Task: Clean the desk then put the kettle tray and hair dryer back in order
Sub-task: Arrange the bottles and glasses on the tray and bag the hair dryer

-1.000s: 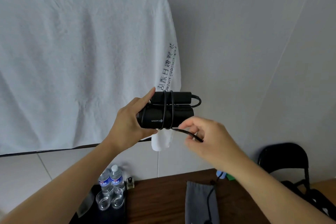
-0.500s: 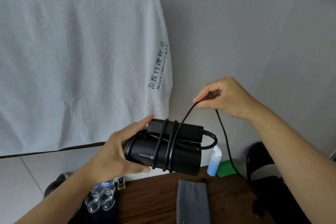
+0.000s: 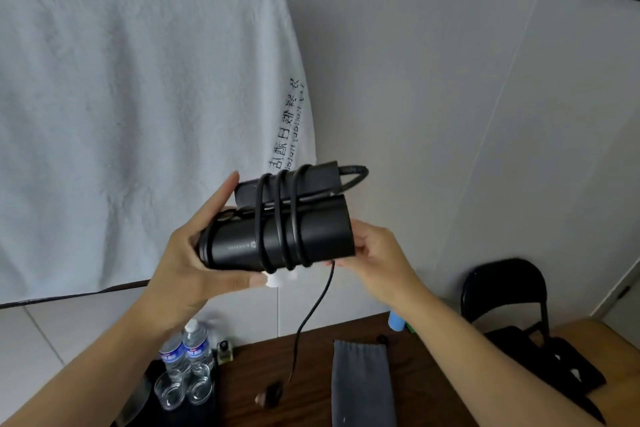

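I hold a black hair dryer (image 3: 239, 246) in the air in front of the wall, its handle folded against the barrel. Its black cord (image 3: 313, 308) is wound three times round the body, and the loose end hangs down to the plug (image 3: 275, 392) on the brown desk (image 3: 304, 360). My left hand (image 3: 194, 263) grips the dryer's left end. My right hand (image 3: 377, 256) is under the right end, pinching the cord where it leaves the last loop. A black tray (image 3: 152, 371) at the desk's left corner carries two water bottles (image 3: 188, 348) and glasses (image 3: 183, 388).
A grey cloth pouch (image 3: 360, 381) lies on the desk near the middle. A blue spray bottle (image 3: 396, 321) stands behind my right forearm. A white towel (image 3: 131, 114) hangs on the wall at left. A black folding chair (image 3: 509, 291) stands to the right of the desk.
My right hand came down from above the dryer to under its right end, laying a third loop of cord round the body. The plug end now rests on the desk.
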Demonstrator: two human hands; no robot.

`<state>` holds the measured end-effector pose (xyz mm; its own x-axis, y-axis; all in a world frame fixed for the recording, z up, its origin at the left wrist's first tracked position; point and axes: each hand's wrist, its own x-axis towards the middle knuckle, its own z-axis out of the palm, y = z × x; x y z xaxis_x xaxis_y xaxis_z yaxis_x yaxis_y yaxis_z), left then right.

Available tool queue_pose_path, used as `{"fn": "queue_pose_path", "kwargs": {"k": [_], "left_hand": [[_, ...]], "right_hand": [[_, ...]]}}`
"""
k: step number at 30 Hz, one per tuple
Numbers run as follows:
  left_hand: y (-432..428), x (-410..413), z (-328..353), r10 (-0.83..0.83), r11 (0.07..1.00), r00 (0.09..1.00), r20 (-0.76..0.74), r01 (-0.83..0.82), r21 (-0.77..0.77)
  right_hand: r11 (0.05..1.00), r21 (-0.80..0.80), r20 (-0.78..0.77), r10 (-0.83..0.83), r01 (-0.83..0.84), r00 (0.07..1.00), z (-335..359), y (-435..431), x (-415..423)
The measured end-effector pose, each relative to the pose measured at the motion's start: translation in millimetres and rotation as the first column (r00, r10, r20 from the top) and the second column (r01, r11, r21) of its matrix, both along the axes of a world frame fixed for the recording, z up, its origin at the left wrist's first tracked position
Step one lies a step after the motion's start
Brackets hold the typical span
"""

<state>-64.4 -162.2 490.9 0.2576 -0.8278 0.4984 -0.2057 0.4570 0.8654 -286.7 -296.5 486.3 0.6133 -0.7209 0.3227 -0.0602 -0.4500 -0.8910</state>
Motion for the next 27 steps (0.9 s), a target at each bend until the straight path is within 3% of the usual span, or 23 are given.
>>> {"fn": "queue_pose_path", "kwargs": {"k": [9, 16, 23, 27], "left_hand": [[-18.5, -0.9, 6.0, 0.238, 0.970, 0.970, 0.040, -0.236, -0.048], [-28.7, 39.2, 5.4, 0.326, 0.939, 0.895, 0.303, -0.343, 0.004], [-21.4, 40.3, -15.3, 0.155, 0.971, 0.906, 0.395, -0.214, 0.110], [-15.6, 29.2, -23.1, -0.033, 0.981, 0.939, 0.342, -0.035, 0.189]], "right_hand": [[0.999, -0.002, -0.227, 0.039, -0.040, 0.973, -14.2, 50.5, 12.8], [0.988, -0.095, -0.399, 0.071, -0.118, 0.914, 19.0, 62.7, -3.9], [0.890, -0.384, -0.536, 0.002, -0.246, 0.844, 77.6, 17.4, -10.1], [0.806, -0.521, -0.553, -0.069, -0.280, 0.830, 91.5, -20.6, -3.8]]}}
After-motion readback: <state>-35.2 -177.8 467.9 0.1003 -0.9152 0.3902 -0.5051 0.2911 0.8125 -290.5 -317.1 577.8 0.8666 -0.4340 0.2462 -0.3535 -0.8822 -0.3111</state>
